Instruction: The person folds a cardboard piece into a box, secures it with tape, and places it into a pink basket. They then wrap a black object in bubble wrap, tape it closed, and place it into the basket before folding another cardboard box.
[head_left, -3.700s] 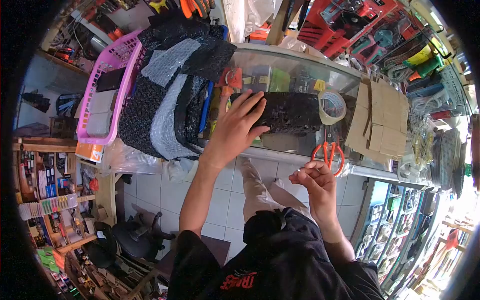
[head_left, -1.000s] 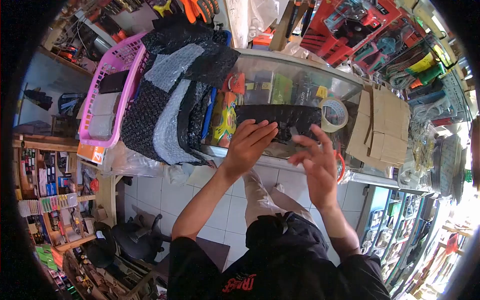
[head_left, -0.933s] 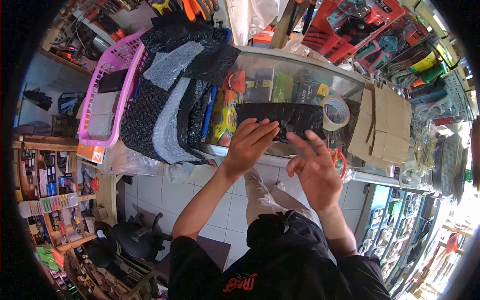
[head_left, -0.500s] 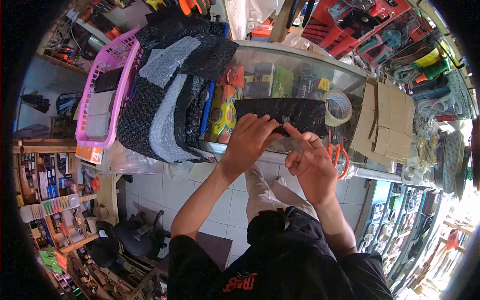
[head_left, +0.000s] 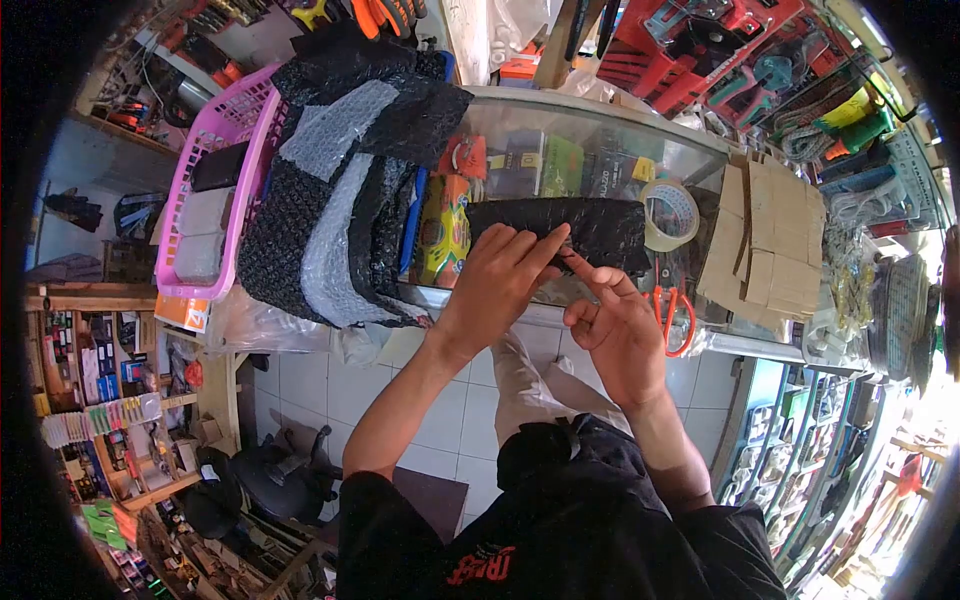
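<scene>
A long flat package in black bubble wrap (head_left: 600,222) lies on the glass counter. My left hand (head_left: 500,280) is closed at its front edge, fingers bent together over the wrap and the thumb mostly hidden. My right hand (head_left: 625,340) points its index finger at the same edge, close to the left fingertips, while its other fingers are loosely curled and apart, holding nothing. Just right of the package is a roll of clear tape (head_left: 671,216). Orange-handled scissors (head_left: 678,322) lie below the tape, near my right hand.
Sheets of black and clear bubble wrap (head_left: 335,220) are piled on the left, beside a pink basket (head_left: 262,130). Folded cardboard (head_left: 785,240) lies at the counter's right end. Boxed goods show through the glass counter top (head_left: 600,120). Tools in packaging hang at upper right.
My left index finger has stretched out further right over the package. My right hand has shifted slightly left and down, its index fingertip still by the front edge.
</scene>
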